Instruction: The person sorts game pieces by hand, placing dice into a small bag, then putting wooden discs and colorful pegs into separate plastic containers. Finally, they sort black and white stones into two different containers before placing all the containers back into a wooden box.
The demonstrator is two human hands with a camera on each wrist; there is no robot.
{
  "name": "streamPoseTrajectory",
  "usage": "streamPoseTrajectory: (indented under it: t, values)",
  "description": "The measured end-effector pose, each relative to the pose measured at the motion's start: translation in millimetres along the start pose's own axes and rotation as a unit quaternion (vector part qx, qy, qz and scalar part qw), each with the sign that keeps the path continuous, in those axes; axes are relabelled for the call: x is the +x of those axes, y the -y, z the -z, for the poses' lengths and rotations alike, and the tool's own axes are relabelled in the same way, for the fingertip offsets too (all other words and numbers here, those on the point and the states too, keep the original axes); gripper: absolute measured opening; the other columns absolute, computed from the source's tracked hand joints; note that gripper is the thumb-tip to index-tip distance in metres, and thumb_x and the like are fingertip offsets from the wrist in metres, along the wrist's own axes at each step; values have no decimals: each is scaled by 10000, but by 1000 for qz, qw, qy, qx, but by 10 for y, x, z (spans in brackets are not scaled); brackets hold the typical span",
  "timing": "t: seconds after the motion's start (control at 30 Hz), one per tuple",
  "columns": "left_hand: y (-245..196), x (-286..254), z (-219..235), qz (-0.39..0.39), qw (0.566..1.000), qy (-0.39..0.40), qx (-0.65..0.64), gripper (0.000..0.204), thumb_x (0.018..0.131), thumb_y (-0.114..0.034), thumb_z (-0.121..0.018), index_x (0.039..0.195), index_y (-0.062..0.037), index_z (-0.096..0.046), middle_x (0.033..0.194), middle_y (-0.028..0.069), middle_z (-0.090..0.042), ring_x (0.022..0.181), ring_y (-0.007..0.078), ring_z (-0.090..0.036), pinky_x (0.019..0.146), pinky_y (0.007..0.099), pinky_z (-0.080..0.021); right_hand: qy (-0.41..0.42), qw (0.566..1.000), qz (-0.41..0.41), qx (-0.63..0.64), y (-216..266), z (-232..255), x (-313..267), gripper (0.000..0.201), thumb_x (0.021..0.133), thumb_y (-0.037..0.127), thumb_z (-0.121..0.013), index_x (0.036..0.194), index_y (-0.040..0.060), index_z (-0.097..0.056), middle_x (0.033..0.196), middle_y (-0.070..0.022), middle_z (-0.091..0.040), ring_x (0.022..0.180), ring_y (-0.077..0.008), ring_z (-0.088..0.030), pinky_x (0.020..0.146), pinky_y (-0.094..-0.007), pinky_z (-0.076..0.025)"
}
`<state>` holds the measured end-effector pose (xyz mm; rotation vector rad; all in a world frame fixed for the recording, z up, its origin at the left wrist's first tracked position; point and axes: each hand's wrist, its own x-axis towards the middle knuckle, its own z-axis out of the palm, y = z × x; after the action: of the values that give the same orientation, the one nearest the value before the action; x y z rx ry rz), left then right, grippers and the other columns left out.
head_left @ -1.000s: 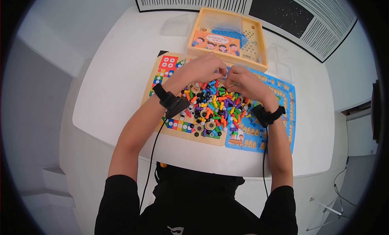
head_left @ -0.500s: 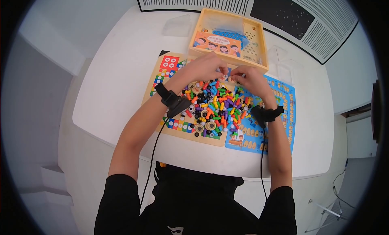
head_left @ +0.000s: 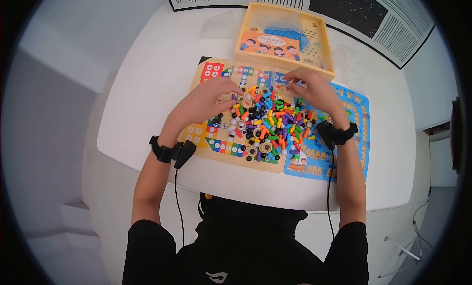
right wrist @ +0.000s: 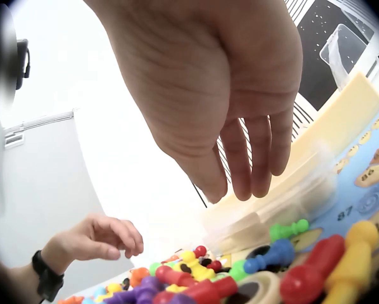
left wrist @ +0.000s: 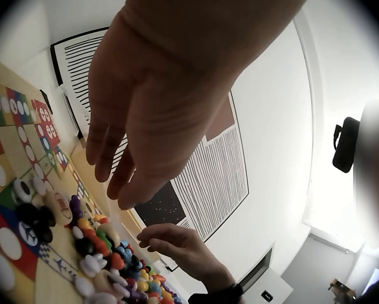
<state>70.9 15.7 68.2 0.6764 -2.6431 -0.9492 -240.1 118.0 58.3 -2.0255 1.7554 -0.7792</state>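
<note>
A heap of colourful pegs, beads and wooden discs [head_left: 275, 123] covers the middle of two printed game boards. My left hand [head_left: 209, 99] hovers at the heap's left side, fingers loosely bent; the left wrist view shows nothing between its fingers. Over the heap's far right side is my right hand [head_left: 314, 90], its fingers pointing down and apart from the left hand. The right wrist view shows those fingers [right wrist: 259, 158] relaxed, holding nothing. Behind them stands a clear plastic box [right wrist: 271, 212]. Round wooden pieces [head_left: 279, 87] lie close to the right fingertips.
Beyond the boards stands a shallow wooden box [head_left: 330, 54] with an orange booklet [head_left: 270, 44] and a blue perforated sheet inside. The ludo-style board [head_left: 199, 135] lies left, the blue numbered board [head_left: 363, 137] right. A transparent lid [head_left: 219, 25] rests at the far left.
The hands, close together at the heap's far edge before, have drawn apart. My left hand has moved left and toward me; my right has shifted slightly right. The head view has shifted slightly.
</note>
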Motion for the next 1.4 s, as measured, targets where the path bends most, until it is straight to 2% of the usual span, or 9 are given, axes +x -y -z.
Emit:
streamPoseTrajectory:
  t: [0.1, 0.17, 0.3, 0.5, 0.73, 0.93, 1.2, 1.3, 1.4]
  values:
    - [-35, -89, -77, 11, 1000, -4, 3, 227, 969, -189, -720, 1147, -49, -724, 1163, 79, -711, 1120, 252, -659, 935, 372, -542, 29, 999, 18, -3, 253, 42, -7, 229, 964, 137, -715, 1167, 34, -737, 1092, -107, -756, 957, -247, -711, 827, -360, -553]
    - [54, -35, -208, -80, 995, -36, 55, 235, 970, -201, -723, 1150, -51, -726, 1165, 78, -699, 1096, 263, -660, 920, 369, -545, 57, 996, 64, 12, 347, 45, 2, 202, 972, 177, -713, 1110, 34, -745, 1037, -114, -754, 941, -274, -721, 832, -388, -559]
    - [178, 75, -325, -114, 989, -5, 92, 237, 972, -212, -722, 1148, -54, -730, 1109, 75, -699, 1068, 266, -657, 904, 379, -545, 36, 998, 52, 12, 404, 167, -85, 188, 966, 164, -721, 1104, 40, -745, 1036, -106, -751, 899, -260, -709, 812, -378, -558]
    - [1, 108, -190, -31, 998, -43, 20, 223, 991, -243, -711, 1053, -35, -760, 933, 81, -708, 880, 228, -672, 806, 347, -544, 1, 998, -22, -57, 158, 420, -465, 178, 943, 153, -745, 1080, 40, -757, 1024, -103, -751, 857, -238, -692, 772, -349, -551]
    - [-149, 729, -238, -113, 982, -146, -42, 249, 982, -259, -715, 1087, -42, -778, 930, 103, -750, 837, 239, -690, 798, 351, -546, 1, 989, -121, -91, -119, 451, -750, 169, 931, 118, -742, 1077, 36, -766, 1005, -114, -749, 825, -246, -684, 740, -359, -547]
    - [-14, 1339, -481, -168, 976, -92, 101, 202, 948, -212, -710, 1046, -60, -799, 945, 134, -763, 941, 308, -706, 869, 444, -555, -20, 991, -116, -69, -71, 462, -871, 172, 920, 98, -743, 1076, 29, -756, 1019, -126, -748, 841, -261, -689, 750, -363, -547]
    - [14, 1463, -484, -105, 981, 64, 151, 210, 896, -158, -659, 1016, -86, -816, 900, 131, -764, 970, 296, -710, 890, 446, -557, -2, 993, -94, -76, -98, 455, -919, 162, 928, 103, -746, 1078, 44, -764, 1023, -81, -736, 887, -203, -686, 756, -336, -545]
    - [28, 1367, -403, -143, 977, 42, 151, 231, 903, -149, -630, 1030, -89, -813, 882, 125, -766, 962, 277, -712, 876, 440, -560, -2, 992, -107, -72, 29, 432, -841, 157, 932, 108, -747, 1077, 48, -764, 1042, -86, -741, 938, -216, -698, 778, -338, -549]
    - [-59, 1143, -211, -101, 989, 5, 105, 230, 921, -160, -629, 1046, -70, -801, 902, 118, -765, 945, 261, -712, 860, 420, -561, 4, 996, -82, -44, 150, 381, -743, 169, 934, 110, -727, 1089, 45, -747, 1109, -104, -744, 941, -281, -693, 826, -366, -541]
